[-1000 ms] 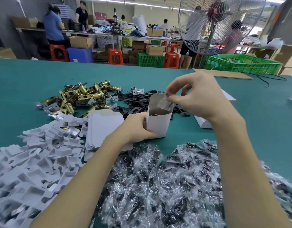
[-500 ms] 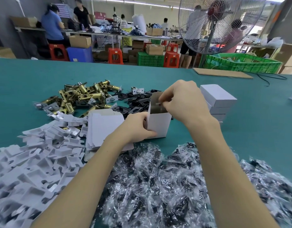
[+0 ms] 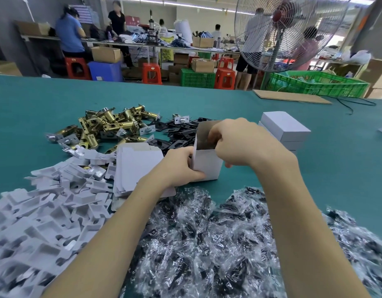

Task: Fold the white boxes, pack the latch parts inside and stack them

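At the middle of the frame, a smooth white cardboard box [image 3: 207, 166], open on top, is gripped by the left hand [image 3: 179, 166]. The right hand's [image 3: 241, 143] curled fingers are tucked inside; whether anything is pinched cannot be told.

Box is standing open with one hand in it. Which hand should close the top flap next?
Right. The right hand is already at the mouth of the open box, fingers reaching inside, beside the raised flap. The left hand grips the box's lower side wall, steadying it upright, so it should probably stay there.

Head-worn view, looking forward and down, near table [image 3: 314, 168]
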A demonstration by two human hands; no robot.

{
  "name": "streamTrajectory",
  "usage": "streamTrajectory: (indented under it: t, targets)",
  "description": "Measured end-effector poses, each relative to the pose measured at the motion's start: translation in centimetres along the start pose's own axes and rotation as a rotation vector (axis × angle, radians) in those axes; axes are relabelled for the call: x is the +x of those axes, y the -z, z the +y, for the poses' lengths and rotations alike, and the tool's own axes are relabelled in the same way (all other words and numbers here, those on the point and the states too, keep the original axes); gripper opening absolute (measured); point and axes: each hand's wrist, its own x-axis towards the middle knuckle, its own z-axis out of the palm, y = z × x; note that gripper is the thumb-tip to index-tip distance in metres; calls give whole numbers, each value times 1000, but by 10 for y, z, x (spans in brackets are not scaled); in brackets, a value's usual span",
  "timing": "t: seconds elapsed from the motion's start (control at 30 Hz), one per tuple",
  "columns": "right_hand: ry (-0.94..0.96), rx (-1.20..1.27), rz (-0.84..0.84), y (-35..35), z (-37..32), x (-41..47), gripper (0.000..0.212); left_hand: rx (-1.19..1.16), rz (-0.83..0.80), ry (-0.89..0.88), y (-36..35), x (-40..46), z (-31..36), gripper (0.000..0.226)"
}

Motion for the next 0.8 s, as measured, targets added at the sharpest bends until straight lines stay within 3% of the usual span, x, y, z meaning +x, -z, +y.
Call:
streamTrajectory:
  t: [0.2,0.3,0.37,0.43,0.53,0.63,0.8]
  targets:
    - [-9,-1,-220,-4,5,-2,51,-32,1,6,0,-3,2,38]
    - [48,123,-20,0,11,2,47,-53,3,19,0,-3,2,36]
    - [74,267,229,3,20,7,33,-74,-7,26,1,-4,4,38]
    - [36,407,354,0,33,13,19,-149,-42,48,6,-4,9,43]
    - [-82,691,131,-19,51,20,7,-397,-95,58,23,-5,17,42]
    - [-162,1202,-132,-43,66,25,24,-538,-67,56,37,-6,19,35]
    - [-201,1238,-212,-75,68,37,53,-596,48,94,32,-9,18,25]
